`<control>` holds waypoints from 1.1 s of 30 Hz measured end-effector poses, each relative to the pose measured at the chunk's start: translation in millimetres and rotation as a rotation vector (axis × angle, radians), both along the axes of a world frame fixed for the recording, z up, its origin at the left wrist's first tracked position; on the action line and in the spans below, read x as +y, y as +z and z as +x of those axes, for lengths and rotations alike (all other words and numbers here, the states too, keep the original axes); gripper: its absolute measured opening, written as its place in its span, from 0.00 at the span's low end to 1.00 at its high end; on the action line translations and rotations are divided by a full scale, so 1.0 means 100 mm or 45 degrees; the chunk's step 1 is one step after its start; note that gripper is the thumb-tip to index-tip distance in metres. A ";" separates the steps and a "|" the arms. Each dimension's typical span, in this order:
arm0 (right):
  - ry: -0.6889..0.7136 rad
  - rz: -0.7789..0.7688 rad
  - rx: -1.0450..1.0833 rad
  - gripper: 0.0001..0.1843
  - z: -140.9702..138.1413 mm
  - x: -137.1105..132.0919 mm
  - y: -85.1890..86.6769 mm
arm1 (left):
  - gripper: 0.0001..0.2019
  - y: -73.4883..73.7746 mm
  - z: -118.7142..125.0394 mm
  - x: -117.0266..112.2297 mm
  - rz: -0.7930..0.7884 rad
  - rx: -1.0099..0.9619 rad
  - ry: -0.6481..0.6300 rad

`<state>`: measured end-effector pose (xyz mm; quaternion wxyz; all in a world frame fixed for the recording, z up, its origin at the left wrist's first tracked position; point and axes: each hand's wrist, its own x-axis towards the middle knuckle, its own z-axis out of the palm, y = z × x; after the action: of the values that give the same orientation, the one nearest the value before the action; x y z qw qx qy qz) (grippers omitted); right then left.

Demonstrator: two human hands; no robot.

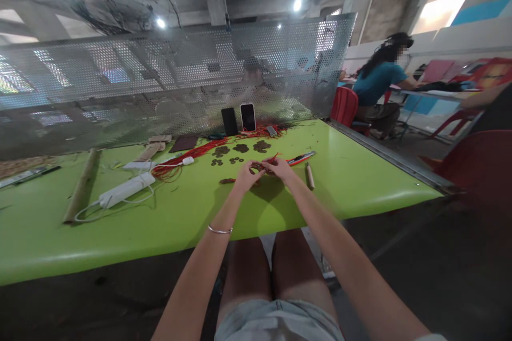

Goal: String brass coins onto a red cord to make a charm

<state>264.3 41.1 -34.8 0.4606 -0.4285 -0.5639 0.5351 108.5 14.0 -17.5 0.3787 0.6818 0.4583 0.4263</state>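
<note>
Nearest, pale cloth shorts; beyond, over glossy lime-green desk, right grip pinched on thin red cord; left grip curled alongside, cannot tell what held; farther back, small round brown discs in piles

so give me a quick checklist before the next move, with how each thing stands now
1. Hands together: ok, left hand and right hand meet at the fingertips.
2. Thin red cord at the fingers: ok, it shows at the right hand's grip.
3. Firmness of the left grip: cannot tell, too small.
4. Round brown discs in one heap: not ok, they lie in several groups.
5. Tan rod-shaped tool set down: ok, on the table right of the right forearm.
6. White rectangular power strip away from the hands: ok, well to the left.
</note>
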 end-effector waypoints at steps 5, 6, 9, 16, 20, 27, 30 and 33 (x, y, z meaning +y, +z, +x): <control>0.008 -0.010 -0.013 0.13 0.00 0.00 0.02 | 0.16 0.00 -0.01 0.00 0.026 0.031 0.010; 0.004 -0.013 -0.017 0.13 0.00 0.00 0.02 | 0.16 0.00 -0.01 0.00 0.033 0.038 0.013; -0.026 -0.022 -0.022 0.12 0.00 -0.01 0.03 | 0.16 0.01 0.00 -0.01 0.048 0.059 0.016; -0.116 -0.060 0.017 0.13 0.00 -0.01 0.08 | 0.17 0.04 0.00 -0.04 0.063 0.091 0.016; -0.163 -0.078 0.068 0.12 0.02 -0.03 0.11 | 0.15 0.05 0.00 -0.04 0.091 0.108 0.014; -0.214 -0.121 0.171 0.12 0.03 -0.07 0.16 | 0.13 0.01 0.01 0.00 0.143 0.138 0.032; -0.223 -0.140 0.216 0.13 0.03 -0.06 0.16 | 0.13 0.01 0.01 0.01 0.166 0.154 0.038; -0.231 -0.153 0.255 0.14 0.04 -0.05 0.15 | 0.13 0.02 0.02 0.01 0.184 0.182 0.044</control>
<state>268.3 36.2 -19.3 0.5346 -0.4490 -0.4411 0.5639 110.1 14.6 -15.2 0.2872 0.7281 0.4639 0.4150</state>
